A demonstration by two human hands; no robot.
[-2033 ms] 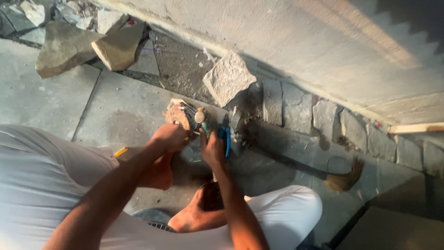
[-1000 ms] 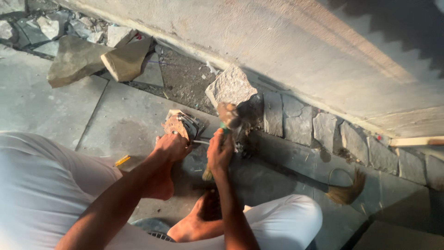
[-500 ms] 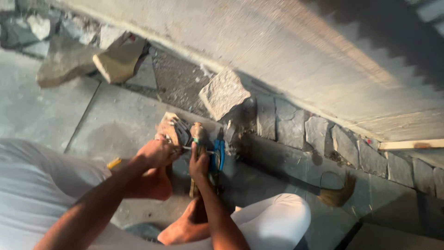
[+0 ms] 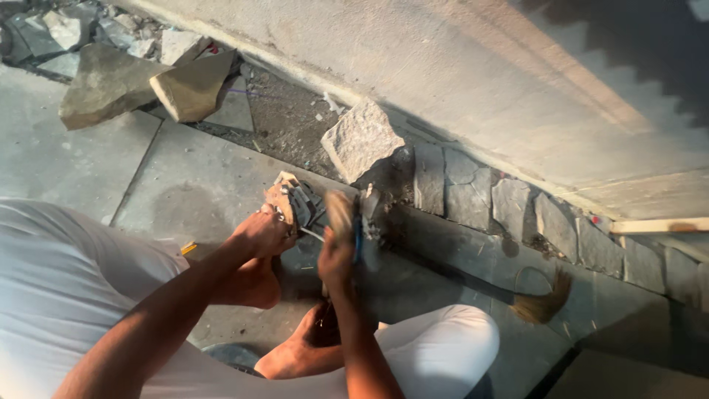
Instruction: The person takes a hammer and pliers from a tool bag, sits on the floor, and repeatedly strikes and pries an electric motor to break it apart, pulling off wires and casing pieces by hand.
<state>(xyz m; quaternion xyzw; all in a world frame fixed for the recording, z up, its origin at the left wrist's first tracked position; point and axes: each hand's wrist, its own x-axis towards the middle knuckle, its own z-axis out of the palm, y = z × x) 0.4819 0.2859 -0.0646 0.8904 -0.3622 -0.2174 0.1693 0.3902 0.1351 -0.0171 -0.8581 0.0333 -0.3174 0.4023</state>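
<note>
A grey paved floor (image 4: 66,159) runs up to a long concrete curb (image 4: 473,81), with a strip of dirt and set stones between the two.

The left hand (image 4: 260,230) is closed round a small tan stone piece (image 4: 289,203), gripping its lower end so that the upper part sticks up past the knuckles. The right hand (image 4: 336,260) is wrapped round the wooden handle of a hammer (image 4: 344,219); its head is motion-blurred, with a blue patch on it, and sits just beside the stone piece, though whether the two touch cannot be told. Both hands are over the floor's edge, close to the row of flat grey stones (image 4: 473,192) set along the foot of the curb.

Just above the hands, a pale squarish block (image 4: 360,139) leans at the end of that row, tilted on the dirt. To the left of it the dirt strip lies open up to a tan wedge-shaped slab (image 4: 193,87) and a larger grey slab (image 4: 100,90), both overlapping the floor's edge, with rubble behind them.

The person squats in white clothing (image 4: 66,295), bare feet (image 4: 295,347) under the arms. A small yellow pencil-like object (image 4: 189,249) lies on the floor near the left arm. To the right, a short brush (image 4: 543,303) lies on shaded paving, well apart from the hands.
</note>
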